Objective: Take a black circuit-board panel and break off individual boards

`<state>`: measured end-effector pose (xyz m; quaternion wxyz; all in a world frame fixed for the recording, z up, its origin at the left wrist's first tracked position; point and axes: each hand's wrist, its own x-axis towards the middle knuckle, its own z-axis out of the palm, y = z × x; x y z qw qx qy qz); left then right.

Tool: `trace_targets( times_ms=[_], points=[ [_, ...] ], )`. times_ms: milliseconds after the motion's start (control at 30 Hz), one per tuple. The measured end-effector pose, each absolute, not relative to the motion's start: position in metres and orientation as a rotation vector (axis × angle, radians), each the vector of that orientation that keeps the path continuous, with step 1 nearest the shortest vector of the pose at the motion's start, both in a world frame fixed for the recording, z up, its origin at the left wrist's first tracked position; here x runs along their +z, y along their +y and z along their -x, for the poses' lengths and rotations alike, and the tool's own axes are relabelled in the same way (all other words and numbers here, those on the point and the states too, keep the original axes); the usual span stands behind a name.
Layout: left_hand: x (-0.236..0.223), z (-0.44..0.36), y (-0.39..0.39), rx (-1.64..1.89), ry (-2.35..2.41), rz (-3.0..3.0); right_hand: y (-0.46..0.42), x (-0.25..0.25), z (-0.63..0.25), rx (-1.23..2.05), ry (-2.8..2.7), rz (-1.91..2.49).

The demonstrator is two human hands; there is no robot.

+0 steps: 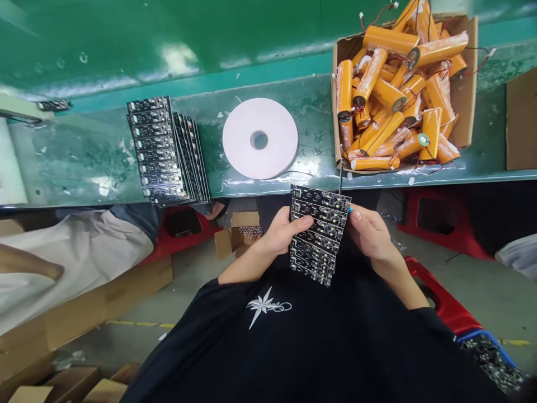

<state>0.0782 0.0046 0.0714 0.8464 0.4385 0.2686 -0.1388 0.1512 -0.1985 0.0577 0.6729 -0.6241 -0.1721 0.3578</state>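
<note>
A black circuit board panel (318, 234) made of several joined strips is held upright in front of my chest, below the bench edge. My left hand (282, 232) grips its left edge, thumb laid across the front. My right hand (369, 233) is closed on its upper right corner, fingers curled behind it. A fanned stack of the same black panels (165, 149) lies on the green bench (84, 162) at the left.
A white tape roll (260, 138) lies flat mid-bench. A cardboard box (467, 95) of orange wired battery cells (390, 95) stands at the right. Another person's light-clothed arm (62, 252) is at my left. Red stools and small cartons sit on the floor.
</note>
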Motion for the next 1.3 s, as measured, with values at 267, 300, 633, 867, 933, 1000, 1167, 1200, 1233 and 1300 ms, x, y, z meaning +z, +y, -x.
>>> trace_targets(
  times_ms=[267, 300, 633, 867, 933, 1000, 1167, 1200, 1233, 1300],
  points=[
    [0.071, -0.08, 0.017, -0.192, 0.606, -0.949, -0.311, 0.088, -0.184, 0.746, -0.57, 1.866],
    [0.07, -0.082, 0.018, -0.206, 0.598, -0.947, -0.332, 0.091, -0.186, 0.745, -0.608, 2.038],
    [0.069, -0.096, 0.0, -0.297, 0.469, -0.865, -0.36, 0.099, -0.198, -0.22, -0.385, 2.597],
    [0.069, -0.093, -0.005, -0.338, 0.382, -0.957, -0.307, 0.053, -0.276, -0.395, -0.308, 2.751],
    [0.068, -0.093, -0.005, -0.358, 0.364, -0.976, -0.306, 0.042, -0.289, -0.323, -0.266, 2.777],
    [0.066, -0.093, -0.005, -0.381, 0.355, -0.982, -0.309, 0.037, -0.296, -0.267, -0.185, 2.805],
    [0.065, -0.099, 0.002, -0.461, 0.276, -1.078, -0.307, 0.058, -0.275, -0.697, -0.276, 2.6],
    [0.066, -0.101, 0.006, -0.486, 0.249, -1.127, -0.3, 0.067, -0.261, -0.799, -0.303, 2.435],
    [0.067, -0.103, 0.01, -0.519, 0.219, -1.179, -0.292, 0.077, -0.244, -0.805, -0.338, 2.264],
    [0.07, -0.107, 0.017, -0.604, 0.166, -1.265, -0.271, 0.094, -0.209, -0.306, -0.425, 2.017]
  ],
)
